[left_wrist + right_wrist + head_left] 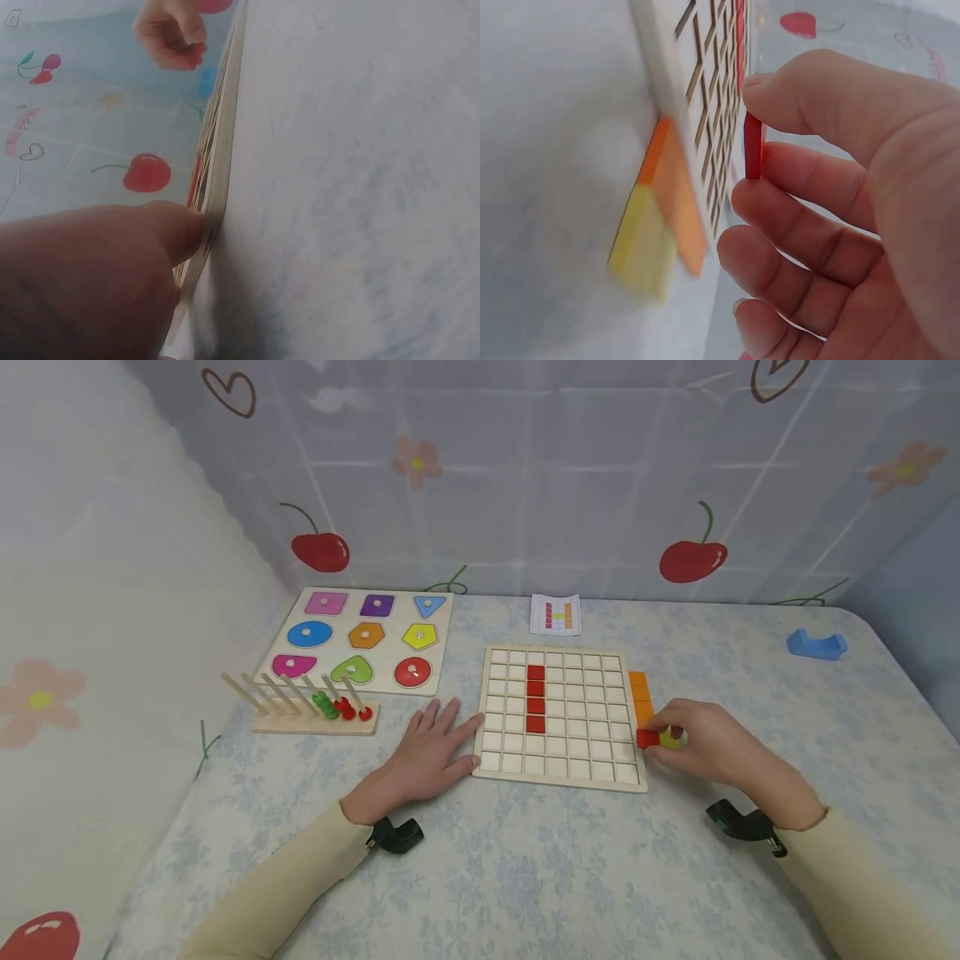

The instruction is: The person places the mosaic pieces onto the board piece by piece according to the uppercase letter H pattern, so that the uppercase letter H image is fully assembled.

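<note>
A wooden grid board lies on the table, with a column of several red square tiles in its cells. Just past its right edge, my right hand pinches a red tile between thumb and fingers, held above the table. Orange tiles lie along that edge, and a yellow tile sits beside them, partly behind the hand in the head view. On the other side, my left hand rests with spread fingers, its index finger and thumb touching the board's left edge.
A printed pattern card lies behind the board. To the left are a shape puzzle board with knobbed pieces and a wooden peg rack bearing green and red beads. A blue curved block stands at the far right.
</note>
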`<state>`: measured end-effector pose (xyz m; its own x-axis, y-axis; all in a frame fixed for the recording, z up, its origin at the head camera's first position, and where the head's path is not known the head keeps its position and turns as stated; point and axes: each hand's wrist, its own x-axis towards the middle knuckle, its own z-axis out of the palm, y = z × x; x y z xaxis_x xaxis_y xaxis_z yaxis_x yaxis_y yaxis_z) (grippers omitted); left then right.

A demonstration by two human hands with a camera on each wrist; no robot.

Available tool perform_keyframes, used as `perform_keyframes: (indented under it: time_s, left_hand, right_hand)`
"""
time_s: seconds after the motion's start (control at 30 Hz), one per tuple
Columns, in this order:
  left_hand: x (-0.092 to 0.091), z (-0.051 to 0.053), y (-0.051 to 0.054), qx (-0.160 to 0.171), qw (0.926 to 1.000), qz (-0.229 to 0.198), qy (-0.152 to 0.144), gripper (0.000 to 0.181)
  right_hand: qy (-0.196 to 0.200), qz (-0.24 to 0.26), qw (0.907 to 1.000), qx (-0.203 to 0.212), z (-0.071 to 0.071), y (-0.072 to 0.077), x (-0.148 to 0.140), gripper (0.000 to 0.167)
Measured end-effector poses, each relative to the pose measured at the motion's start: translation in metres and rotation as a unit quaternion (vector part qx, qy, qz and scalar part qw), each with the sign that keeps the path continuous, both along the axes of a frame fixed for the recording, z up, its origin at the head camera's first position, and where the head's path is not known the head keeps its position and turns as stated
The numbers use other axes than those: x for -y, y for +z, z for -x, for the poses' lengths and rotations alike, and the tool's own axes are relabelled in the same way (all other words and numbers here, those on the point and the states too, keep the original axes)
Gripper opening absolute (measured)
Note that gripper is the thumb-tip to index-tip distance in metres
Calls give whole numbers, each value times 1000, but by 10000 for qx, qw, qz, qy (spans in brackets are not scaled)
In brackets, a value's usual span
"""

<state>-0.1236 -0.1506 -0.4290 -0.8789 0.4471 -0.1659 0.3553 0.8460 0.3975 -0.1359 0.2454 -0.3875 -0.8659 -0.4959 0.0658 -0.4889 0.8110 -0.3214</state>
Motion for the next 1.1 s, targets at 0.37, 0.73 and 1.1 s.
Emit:
perform_keyframes:
  time_s: [0.37,0.73,1.1]
  left_hand:
    - [-3,-1,-1,30,10000,-14,7,65]
    - [-1,2,-2,26,10000,-10,-75,66]
    - [2,1,-1,-9,10000,-51,-67,65]
  right_hand:
    - [484,20,9987,127,23,-1,54,17]
    - [900,155,9958,120,27,-2,101,18]
    - [1212,296,9922,72,23,-11,119,18]
